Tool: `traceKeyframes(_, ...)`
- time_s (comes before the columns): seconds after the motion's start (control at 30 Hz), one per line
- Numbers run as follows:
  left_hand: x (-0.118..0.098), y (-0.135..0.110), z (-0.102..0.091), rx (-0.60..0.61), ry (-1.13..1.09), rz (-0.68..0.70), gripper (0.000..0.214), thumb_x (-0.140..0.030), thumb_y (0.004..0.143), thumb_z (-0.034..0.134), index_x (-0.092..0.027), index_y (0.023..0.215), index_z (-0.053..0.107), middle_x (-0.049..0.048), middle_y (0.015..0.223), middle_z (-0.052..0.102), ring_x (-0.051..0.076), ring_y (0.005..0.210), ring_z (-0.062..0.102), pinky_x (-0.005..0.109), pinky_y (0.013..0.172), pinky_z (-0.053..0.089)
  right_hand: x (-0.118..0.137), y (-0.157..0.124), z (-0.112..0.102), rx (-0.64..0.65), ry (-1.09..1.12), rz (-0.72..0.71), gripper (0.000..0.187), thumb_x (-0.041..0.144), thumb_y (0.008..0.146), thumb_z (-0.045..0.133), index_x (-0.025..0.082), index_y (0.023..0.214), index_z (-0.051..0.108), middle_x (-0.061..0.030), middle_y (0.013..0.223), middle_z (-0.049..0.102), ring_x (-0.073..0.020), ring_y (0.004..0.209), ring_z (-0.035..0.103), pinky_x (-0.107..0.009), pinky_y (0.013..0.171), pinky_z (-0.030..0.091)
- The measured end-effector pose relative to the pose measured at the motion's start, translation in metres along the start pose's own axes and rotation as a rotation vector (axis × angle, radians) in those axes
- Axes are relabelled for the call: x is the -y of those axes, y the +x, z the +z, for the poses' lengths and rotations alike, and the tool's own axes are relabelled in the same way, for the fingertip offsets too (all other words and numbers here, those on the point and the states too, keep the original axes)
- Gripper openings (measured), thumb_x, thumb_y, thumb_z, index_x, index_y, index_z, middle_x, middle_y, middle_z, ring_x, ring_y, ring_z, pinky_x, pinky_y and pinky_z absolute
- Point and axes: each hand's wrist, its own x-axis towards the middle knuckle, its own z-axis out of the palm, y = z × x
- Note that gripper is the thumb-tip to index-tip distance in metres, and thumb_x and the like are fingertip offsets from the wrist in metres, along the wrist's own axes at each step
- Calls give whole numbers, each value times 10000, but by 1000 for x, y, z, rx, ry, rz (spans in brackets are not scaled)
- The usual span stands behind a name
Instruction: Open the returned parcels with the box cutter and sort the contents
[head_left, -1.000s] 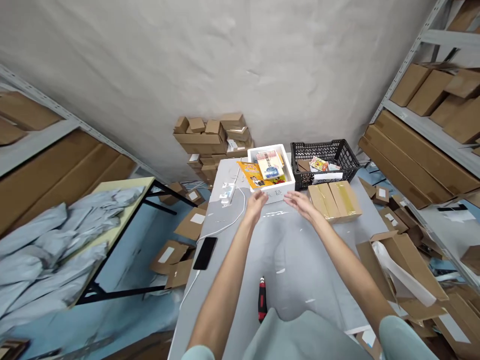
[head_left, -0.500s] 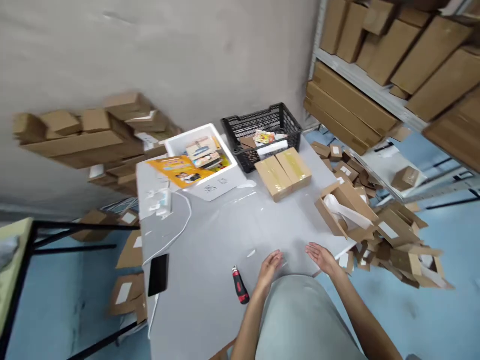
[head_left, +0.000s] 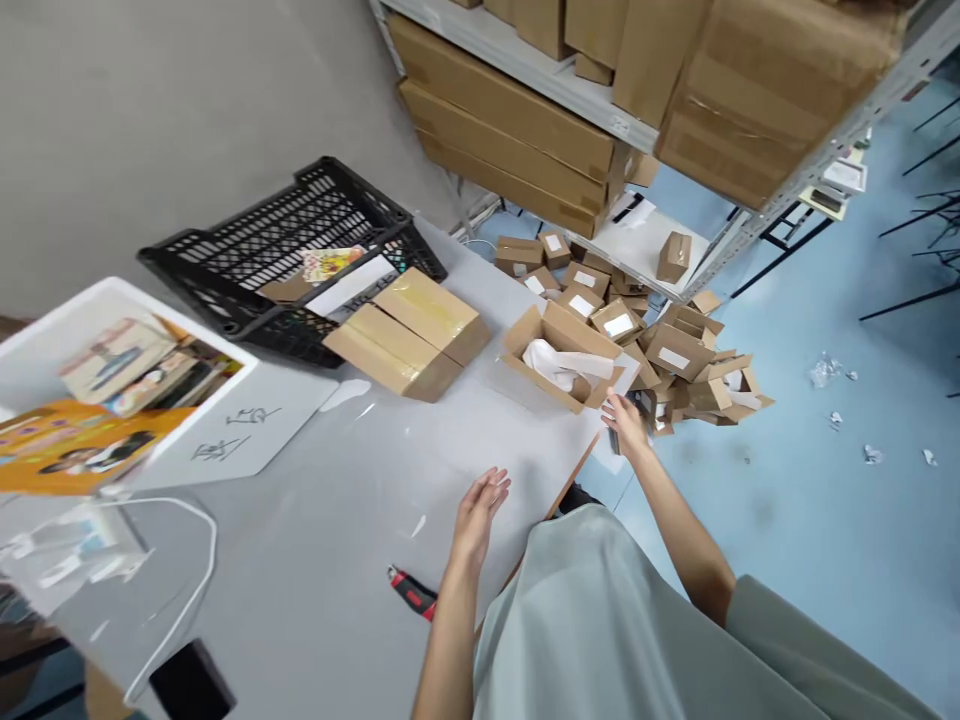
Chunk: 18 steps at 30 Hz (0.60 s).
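My left hand (head_left: pixel 478 512) hovers over the grey table (head_left: pixel 322 570), fingers apart and loosely bent, with nothing in it. Below and to its left lies a red and black utility knife (head_left: pixel 412 592). Just past the table's right edge, my right hand (head_left: pixel 627 424) reaches out with fingers extended, near the corner of an open cardboard box (head_left: pixel 542 383). White paper (head_left: pixel 570 366) lies crumpled inside that box. A small dark object shows beneath the right hand; what it is, I cannot tell. Two taped cardboard boxes (head_left: pixel 411 335) sit side by side farther back.
A black plastic crate (head_left: pixel 281 235) and a white foam box (head_left: pixel 247 430) with books stand at the back left. A phone (head_left: pixel 193 682) and white cable lie front left. Many cardboard boxes (head_left: pixel 619 318) are heaped on the floor beyond the table, beside a metal shelf (head_left: pixel 525 52).
My view has swung to the right. The right hand has moved away from the left, out toward the open box with the paper. The left hand remains above the table, still holding nothing.
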Motion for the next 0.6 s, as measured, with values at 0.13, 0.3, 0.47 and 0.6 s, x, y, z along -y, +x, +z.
traceKeyframes(0.13, -22, 15, 69, 132, 69, 35, 522, -491, 877, 874, -186, 1279, 744, 225, 1444, 759, 352, 1287, 780, 583, 1260, 516, 5, 14, 29, 60, -11, 36, 370, 513, 901, 812, 247, 1147, 736, -114, 1324, 794, -290, 1270, 748, -527, 1080, 659)
traceKeyframes(0.3, -32, 8, 118, 217, 88, 93, 493, -501, 922, 856, -222, 1304, 716, 200, 1497, 730, 338, 1299, 770, 578, 1250, 527, 1, -3, 30, 115, 71, 18, 316, 437, 967, 746, 229, 1205, 745, -110, 1392, 777, -274, 1222, 766, -515, 1022, 697)
traceKeyframes(0.47, -19, -11, 128, 222, 64, 105, 542, -544, 940, 858, -228, 1338, 669, 194, 1547, 680, 328, 1342, 741, 554, 1258, 524, -5, -55, -15, 113, 137, -8, 277, 431, 973, 749, 237, 1169, 772, -78, 1353, 806, -265, 1187, 787, -468, 985, 718)
traceKeyframes(0.6, -5, -30, 148, 311, 58, 125, 643, -536, 890, 905, -271, 1412, 640, 153, 1584, 645, 327, 1440, 670, 518, 1241, 534, -7, -104, -59, 97, 190, 2, 321, 450, 948, 801, 253, 1200, 777, -64, 1249, 837, -266, 1093, 820, -451, 918, 732)
